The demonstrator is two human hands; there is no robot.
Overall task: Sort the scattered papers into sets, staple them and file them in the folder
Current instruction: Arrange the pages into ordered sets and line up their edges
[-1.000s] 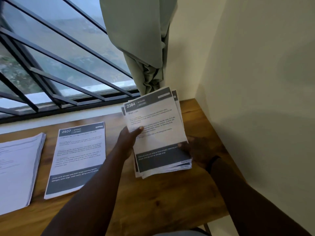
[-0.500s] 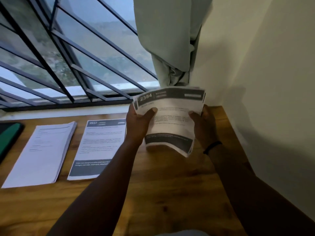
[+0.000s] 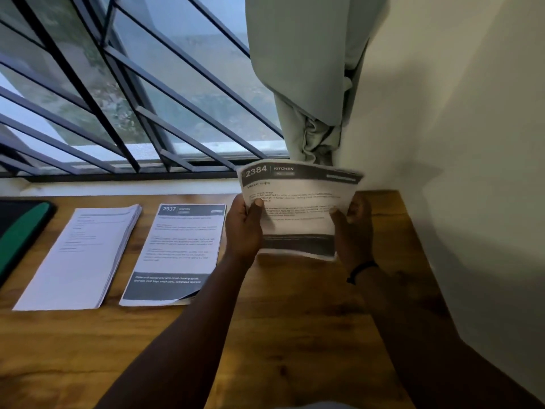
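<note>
Upright, paper set 2384 (image 3: 298, 208), left hand (image 3: 243, 228) gripping one side, right hand (image 3: 352, 231) gripping the other.

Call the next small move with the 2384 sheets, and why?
Probably tap the 2384 bundle on the table to square its edges. Both the left hand and right hand grip its sides, holding it upright above the wood. The 2937 set and a plain stack already lie flat to the left.
</note>
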